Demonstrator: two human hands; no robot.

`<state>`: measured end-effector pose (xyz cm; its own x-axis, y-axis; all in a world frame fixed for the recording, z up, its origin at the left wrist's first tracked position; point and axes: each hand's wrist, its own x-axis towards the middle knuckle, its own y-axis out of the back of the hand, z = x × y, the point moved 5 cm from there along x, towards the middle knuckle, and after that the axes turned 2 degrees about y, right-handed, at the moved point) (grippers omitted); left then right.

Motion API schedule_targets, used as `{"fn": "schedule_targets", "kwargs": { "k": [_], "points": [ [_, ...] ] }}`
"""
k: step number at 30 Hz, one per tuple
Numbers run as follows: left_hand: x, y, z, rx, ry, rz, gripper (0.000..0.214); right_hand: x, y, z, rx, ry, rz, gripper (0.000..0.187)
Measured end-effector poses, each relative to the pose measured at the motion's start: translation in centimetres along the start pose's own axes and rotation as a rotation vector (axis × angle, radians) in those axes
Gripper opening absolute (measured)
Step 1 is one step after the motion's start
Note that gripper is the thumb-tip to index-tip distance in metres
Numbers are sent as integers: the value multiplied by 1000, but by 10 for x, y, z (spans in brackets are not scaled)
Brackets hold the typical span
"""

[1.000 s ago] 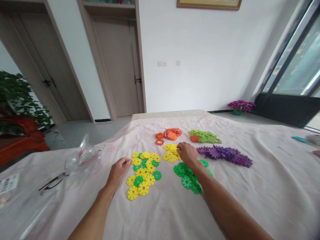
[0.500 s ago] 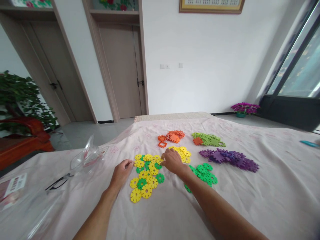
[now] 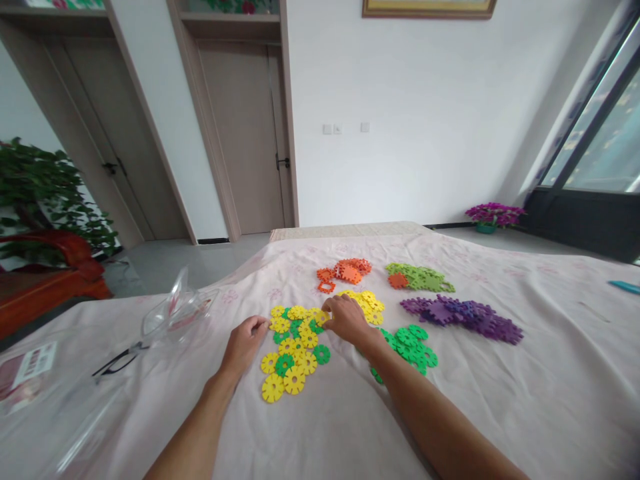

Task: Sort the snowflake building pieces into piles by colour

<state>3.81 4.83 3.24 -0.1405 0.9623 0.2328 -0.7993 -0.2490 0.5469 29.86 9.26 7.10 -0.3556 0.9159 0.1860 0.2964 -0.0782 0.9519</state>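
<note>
A mixed pile of yellow and green notched plastic discs (image 3: 295,380) lies flat on the cloth between my hands. My left hand (image 3: 249,339) rests at the pile's left edge, its fingers curled together; I see nothing in them. At the pile's upper right, my right hand (image 3: 346,320) pinches the edge of a yellow notched disc (image 3: 321,317). Behind that hand is a heap of yellow discs (image 3: 371,305). A heap of green discs (image 3: 411,345) lies to its right, partly covered by my right forearm.
Farther back lie orange pieces (image 3: 350,271) and light green pieces (image 3: 425,279), with purple pieces (image 3: 465,317) at right. Clear plastic packaging (image 3: 173,317) and black-framed glasses (image 3: 120,361) are at left. A blue object (image 3: 624,287) lies far right on the pale tablecloth (image 3: 565,400).
The view has shifted slightly. Both hands stay in nearly the same place about the yellow and green pile, and no disc has clearly moved.
</note>
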Motion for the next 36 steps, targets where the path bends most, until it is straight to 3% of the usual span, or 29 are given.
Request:
{"fn": "schedule_targets", "kwargs": {
  "k": [4,8,12,16,24,31,36],
  "points": [
    [-1,0,2,7,4,-6,31,3,5,11,146,-82,43,13],
    [-1,0,0,12,4,3,31,4,15,38,201,-255,181,19],
    [0,-2,-2,10,-2,-2,31,2,16,64,105,-397,199,21],
    [0,-2,-3,6,-10,5,31,0,13,72,-26,-397,179,22],
    [-1,-1,1,10,-7,11,33,-1,20,44,-148,-265,169,23],
    [0,0,2,26,-13,11,31,4,-6,-7,-124,-14,109,24],
    [1,-1,0,23,-21,15,31,7,-18,-17,-109,50,84,25]
  ]
}}
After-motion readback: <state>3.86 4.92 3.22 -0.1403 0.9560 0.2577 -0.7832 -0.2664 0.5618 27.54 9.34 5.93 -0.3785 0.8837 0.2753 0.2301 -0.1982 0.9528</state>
